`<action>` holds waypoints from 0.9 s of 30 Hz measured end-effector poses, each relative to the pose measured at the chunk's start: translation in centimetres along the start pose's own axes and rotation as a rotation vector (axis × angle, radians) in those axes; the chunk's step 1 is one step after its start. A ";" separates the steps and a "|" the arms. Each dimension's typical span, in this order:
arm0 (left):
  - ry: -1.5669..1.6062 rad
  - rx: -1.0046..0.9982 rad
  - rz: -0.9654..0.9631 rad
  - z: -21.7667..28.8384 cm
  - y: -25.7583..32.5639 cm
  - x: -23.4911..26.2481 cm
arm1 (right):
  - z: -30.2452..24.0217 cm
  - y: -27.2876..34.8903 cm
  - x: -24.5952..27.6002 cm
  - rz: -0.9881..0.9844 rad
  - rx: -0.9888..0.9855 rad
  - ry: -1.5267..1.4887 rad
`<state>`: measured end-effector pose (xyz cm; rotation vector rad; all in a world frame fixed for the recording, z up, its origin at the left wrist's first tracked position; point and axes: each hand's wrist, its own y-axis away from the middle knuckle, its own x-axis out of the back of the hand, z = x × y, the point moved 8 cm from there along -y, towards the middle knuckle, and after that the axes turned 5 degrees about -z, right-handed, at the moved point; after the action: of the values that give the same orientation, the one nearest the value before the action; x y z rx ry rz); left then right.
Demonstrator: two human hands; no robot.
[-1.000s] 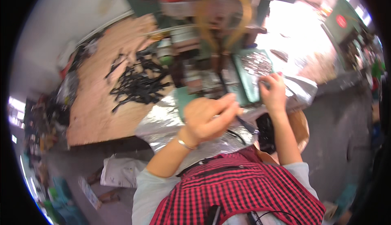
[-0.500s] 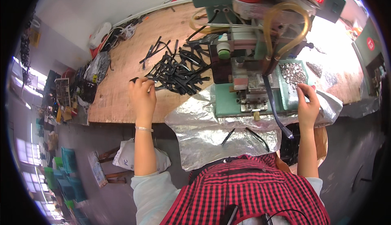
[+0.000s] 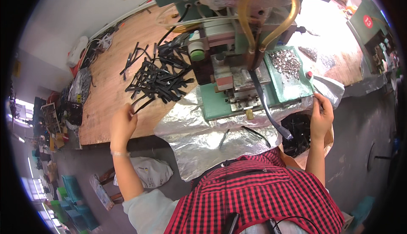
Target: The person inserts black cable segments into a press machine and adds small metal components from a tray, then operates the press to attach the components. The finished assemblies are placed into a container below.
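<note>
My left hand is at the front left of the wooden table, its thumb and fingers pinched on the end of a thin black strip. Just beyond it lies a tangled pile of black strips. My right hand is by the near right corner of a green tray, fingertips pressed together; a thin dark thing seems to show at their tips, too small to name. Small shiny metal pieces lie in the tray. Between my hands stands a bench press machine on a green base.
A dark blue strap-like piece hangs from the machine front. Silver foil sheeting covers the table edge and my lap, with two black strips on it. A dark-filled open bag sits below right. A red button is beside the tray.
The view has shifted, so the machine and pile appear further left. My left hand has drawn nearer the table's front edge; my right hand has come down from beside the tray to its near corner.
</note>
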<state>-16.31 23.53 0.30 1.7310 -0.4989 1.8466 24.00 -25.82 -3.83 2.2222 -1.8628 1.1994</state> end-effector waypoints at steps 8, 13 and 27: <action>1.110 -0.302 0.127 6.7 0.2 -0.6 | -12.5 -4.4 -4.6 -0.168 0.250 -0.302; 1.192 -0.134 0.287 10.2 -2.7 -4.6 | -17.0 -6.1 -10.3 -0.187 0.308 -0.554; 0.316 -1.160 0.784 29.6 11.3 7.1 | -20.1 -2.3 -9.9 -0.369 -0.064 -1.015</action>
<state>-0.25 -2.41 11.45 0.4498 -1.8219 1.5997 15.14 -7.63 6.03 3.2319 -1.4317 -0.1189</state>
